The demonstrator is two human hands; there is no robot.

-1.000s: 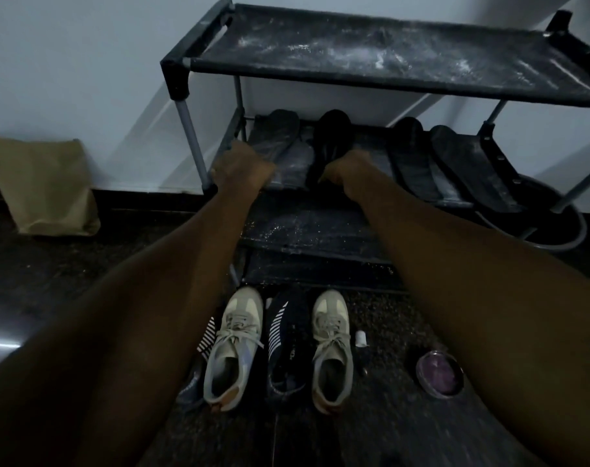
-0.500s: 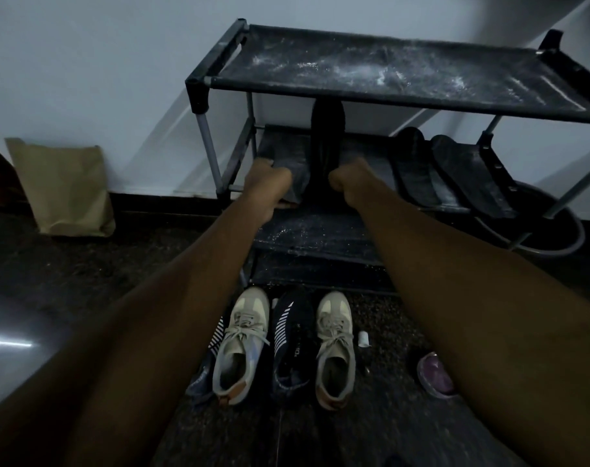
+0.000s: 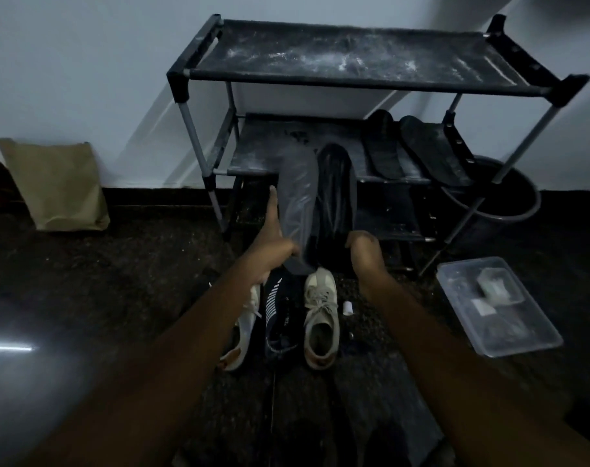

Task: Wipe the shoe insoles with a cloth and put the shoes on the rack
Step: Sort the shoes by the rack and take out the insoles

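Hands: the left hand point(image 3: 273, 251) and the right hand point(image 3: 364, 247) have pulled back from the rack point(image 3: 354, 81) toward the person, each bringing one insole out.
Left hand: its fingers point(image 3: 271, 203) hold the bottom end of the grey insole point(image 3: 297, 190). One finger lies straight up along the insole's left edge.
Right hand: its fingers are curled tight on the bottom end of the black insole point(image 3: 335, 190).
Held insoles: they stand up side by side, very close, in front of the middle shelf and above the shoes.
Middle shelf: two dark insoles point(image 3: 384, 150) lie on its right part.
Floor point(image 3: 118, 264): two pale sneakers point(image 3: 320, 321) sit below the hands with a dark striped shoe point(image 3: 280, 315) between them.
Right side: a clear box point(image 3: 496, 308) is on the floor, and a dark bucket point(image 3: 509, 203) is by the rack's leg.
Left side: a brown bag point(image 3: 57, 183) leans on the wall.
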